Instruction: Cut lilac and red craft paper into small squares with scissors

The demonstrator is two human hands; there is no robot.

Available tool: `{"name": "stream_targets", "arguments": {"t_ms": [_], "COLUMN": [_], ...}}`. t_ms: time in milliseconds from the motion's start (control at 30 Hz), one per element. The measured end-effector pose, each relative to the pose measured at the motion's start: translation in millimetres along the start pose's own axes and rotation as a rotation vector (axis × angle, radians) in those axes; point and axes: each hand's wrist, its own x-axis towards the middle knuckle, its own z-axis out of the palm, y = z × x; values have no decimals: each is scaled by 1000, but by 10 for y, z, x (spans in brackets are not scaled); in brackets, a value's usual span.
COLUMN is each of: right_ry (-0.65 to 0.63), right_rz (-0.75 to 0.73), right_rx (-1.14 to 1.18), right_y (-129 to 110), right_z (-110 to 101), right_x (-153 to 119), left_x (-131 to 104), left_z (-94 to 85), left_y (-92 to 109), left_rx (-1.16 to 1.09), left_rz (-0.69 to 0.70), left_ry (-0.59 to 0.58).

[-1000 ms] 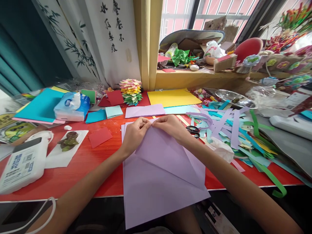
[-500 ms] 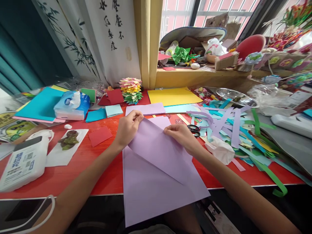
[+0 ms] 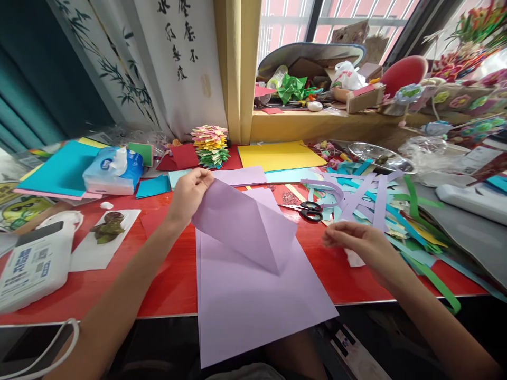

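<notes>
My left hand (image 3: 190, 194) pinches the upper left corner of a creased lilac paper sheet (image 3: 233, 221), which is lifted and tilted. Beneath it lie larger lilac sheets (image 3: 253, 316), hanging over the table's front edge. My right hand (image 3: 358, 245) is off the paper, over the table to the right, its fingers loosely bent with nothing seen in them. It partly covers a crumpled white tissue (image 3: 355, 258). Black-handled scissors (image 3: 311, 211) lie between the lifted sheet and the right hand, their blades pointing left.
Paper strips (image 3: 372, 198) are heaped on the right near a metal bowl (image 3: 380, 157). A folded-paper stack (image 3: 209, 146) and yellow sheets (image 3: 281, 156) stand at the back. On the left are a tissue pack (image 3: 113, 171) and a white device (image 3: 35, 266).
My right hand has let go of the lilac sheet and moved right, uncovering the scissors. The left hand has shifted slightly up and left with the sheet, whose right side now hangs free.
</notes>
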Motion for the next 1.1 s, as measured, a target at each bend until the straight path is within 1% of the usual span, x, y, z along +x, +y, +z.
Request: {"name": "stream_targets", "arguments": {"t_ms": [67, 100, 133, 200, 267, 300, 367, 400, 467, 600, 700, 767, 967, 1100], "right_ry": [36, 24, 4, -99, -244, -271, -255, -243, -226, -221, -234, -231, -169, -139], "right_rz": [-79, -124, -162, -274, -330, -343, -367, -374, -382, -372, -313, -260, -143, -106], "right_rx": [10, 4, -22, -69, -78, -84, -137, -145, -138, -118, -115, -107, -81, -67], "right_y": [-183, -293, -405, -600, -724, -760, -794, -799, -798, -757, -682, -619, -416, -190], "right_z": [39, 106, 202, 456, 733, 857, 1044, 1102, 1151, 1084, 985, 913, 655, 435], "right_x": [43, 82, 134, 267, 417, 485, 585, 612, 621, 552, 503, 471, 271, 109], "left_x": [-46, -86, -135, -245, -347, -386, -438, -450, -453, -421, -389, -366, -281, -232], "left_z": [56, 96, 139, 221, 281, 300, 320, 322, 315, 275, 238, 215, 138, 89], "left_y": [36, 67, 103, 181, 246, 270, 297, 303, 304, 298, 299, 302, 297, 277], "left_rx": [-93, -123, -142, -159, -161, -154, -130, -114, -91, -49, -23, -20, -13, 0], "left_rz": [-72, -98, -116, -129, -118, -107, -85, -76, -55, -11, -1, 13, 32, 50], "left_ry": [-151, -234, -301, -376, -382, -366, -313, -282, -244, -196, -143, -128, -70, -31]}}
